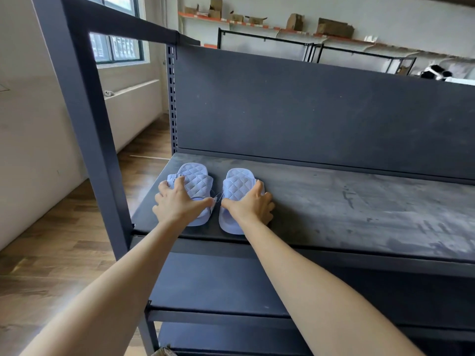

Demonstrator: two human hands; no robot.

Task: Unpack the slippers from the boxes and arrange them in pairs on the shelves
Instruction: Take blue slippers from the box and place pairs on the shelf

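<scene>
We stretch both bare arms forward, palms down. Our left hand (180, 201) grips the left pale blue quilted slipper (199, 183), fingers spread; our right hand (250, 205) grips the right pale blue quilted slipper (236, 186).

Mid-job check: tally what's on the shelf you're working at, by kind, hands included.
Lilac slippers: 2 (left slipper, right slipper)
Hands gripping them: 2 (left hand, right hand)
Total: 4

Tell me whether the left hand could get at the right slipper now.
Probably yes. The right slipper lies close beside the left slipper, which the left hand grips, with only a narrow gap between them on the shelf. But the right hand grips it and covers much of it.
</scene>
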